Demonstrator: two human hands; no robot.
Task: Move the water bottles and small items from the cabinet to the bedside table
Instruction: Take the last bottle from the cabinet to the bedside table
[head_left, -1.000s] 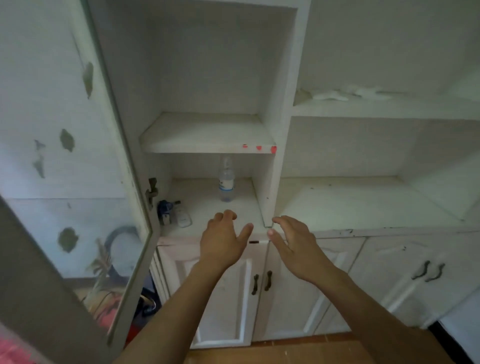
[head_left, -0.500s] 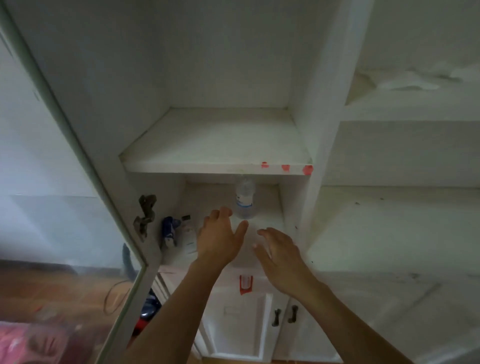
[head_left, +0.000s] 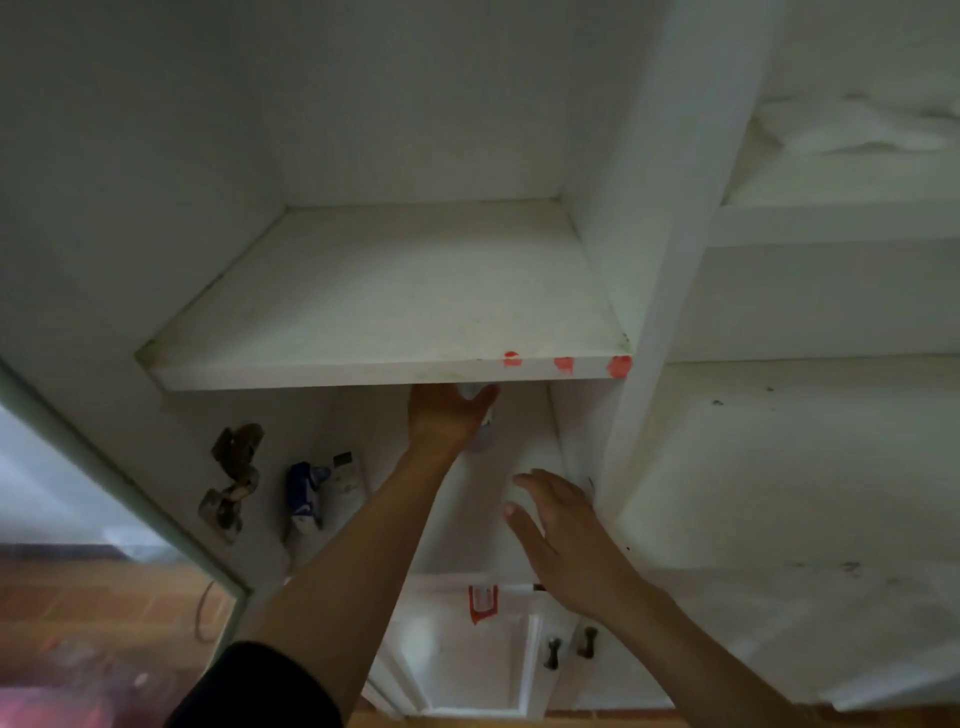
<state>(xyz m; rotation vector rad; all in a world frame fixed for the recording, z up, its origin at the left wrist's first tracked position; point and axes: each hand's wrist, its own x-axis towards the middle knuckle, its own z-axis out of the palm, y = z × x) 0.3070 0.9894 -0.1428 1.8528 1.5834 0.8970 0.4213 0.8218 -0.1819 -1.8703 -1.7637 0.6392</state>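
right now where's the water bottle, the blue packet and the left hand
water bottle (head_left: 485, 434): head view, lower body beside the palm
blue packet (head_left: 303, 491): head view, middle of the wrapper
left hand (head_left: 444, 418): head view, back of the hand

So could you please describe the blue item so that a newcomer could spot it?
Start at the shelf edge with three red marks. In the compartment below, far left, past the left hand, lies the blue item, beside a white remote; it alone is blue.

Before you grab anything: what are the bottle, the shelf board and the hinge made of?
Water bottle: probably clear plastic; mostly hidden behind the left hand.
Shelf board: looks like white-painted or laminated board, matte, scuffed, with red marks on its edge.
Hinge: metal, dull and tarnished brown.
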